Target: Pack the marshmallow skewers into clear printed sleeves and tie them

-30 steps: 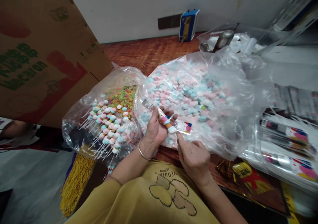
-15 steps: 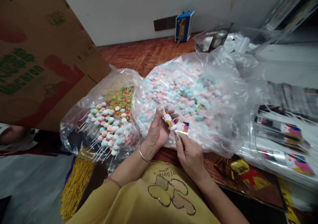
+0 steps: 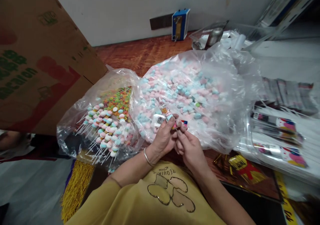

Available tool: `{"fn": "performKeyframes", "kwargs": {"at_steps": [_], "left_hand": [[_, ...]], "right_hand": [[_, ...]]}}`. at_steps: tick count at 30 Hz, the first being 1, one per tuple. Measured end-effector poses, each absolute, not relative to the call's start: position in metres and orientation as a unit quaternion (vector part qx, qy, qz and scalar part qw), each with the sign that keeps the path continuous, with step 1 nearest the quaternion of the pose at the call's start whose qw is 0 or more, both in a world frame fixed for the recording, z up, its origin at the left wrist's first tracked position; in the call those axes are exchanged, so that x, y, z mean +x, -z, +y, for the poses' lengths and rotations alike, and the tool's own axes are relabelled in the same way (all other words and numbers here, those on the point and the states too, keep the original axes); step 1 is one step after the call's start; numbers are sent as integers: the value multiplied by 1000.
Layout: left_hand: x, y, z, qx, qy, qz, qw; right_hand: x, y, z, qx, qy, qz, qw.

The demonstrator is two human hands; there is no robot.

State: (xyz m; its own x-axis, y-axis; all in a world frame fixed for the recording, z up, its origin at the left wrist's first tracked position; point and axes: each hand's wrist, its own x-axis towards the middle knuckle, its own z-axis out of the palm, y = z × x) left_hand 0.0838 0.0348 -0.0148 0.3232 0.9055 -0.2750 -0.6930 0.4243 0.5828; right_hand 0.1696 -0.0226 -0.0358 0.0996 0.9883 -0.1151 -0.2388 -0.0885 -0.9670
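A clear printed wrapper [image 3: 163,107] with pastel and orange candy inside stands up between my hands, its white barcode panel [image 3: 158,120] facing up on the left. My left hand [image 3: 163,137] is closed around the wrapper's lower part. Close against it, my right hand [image 3: 189,145] pinches the bottom end, where a bit of coloured print shows; what exactly lies between these fingertips is hidden. Beyond both hands spreads a large clear bag of pink, blue and white marshmallows [image 3: 185,90]. To the left, several marshmallow skewers [image 3: 108,128] lie in a heap on another plastic bag.
Small coloured rings [image 3: 121,98] fill the left bag [image 3: 72,118]. A cardboard box [image 3: 45,65] stands at left. Printed wrappers [image 3: 277,148] are stacked at right, near a red and gold packet [image 3: 246,168]. Behind are a blue device [image 3: 180,24] and a clear tray [image 3: 255,35].
The candy wrapper has tilted up, and its barcode panel now shows. My right hand has come closer to my left, and its fingers have closed at the bottom end. The view shifted slightly.
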Motion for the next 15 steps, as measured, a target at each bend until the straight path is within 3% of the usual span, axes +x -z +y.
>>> {"fn": "performKeyframes", "kwargs": {"at_steps": [2,5,10,15], "left_hand": [[79,16,36,182,-486,280,807],[74,13,40,173,-492,272,809],[77,15,31,225,-458,296,807],[82,24,21,291,-459,349,763]], "right_hand": [[170,30,-24,-389,-705,-256,535],[170,28,-30,-327,-772,-187,512],[165,40,-37,-396,-657,-278,578],[165,49,-37,-448,-582,-349,583]]}}
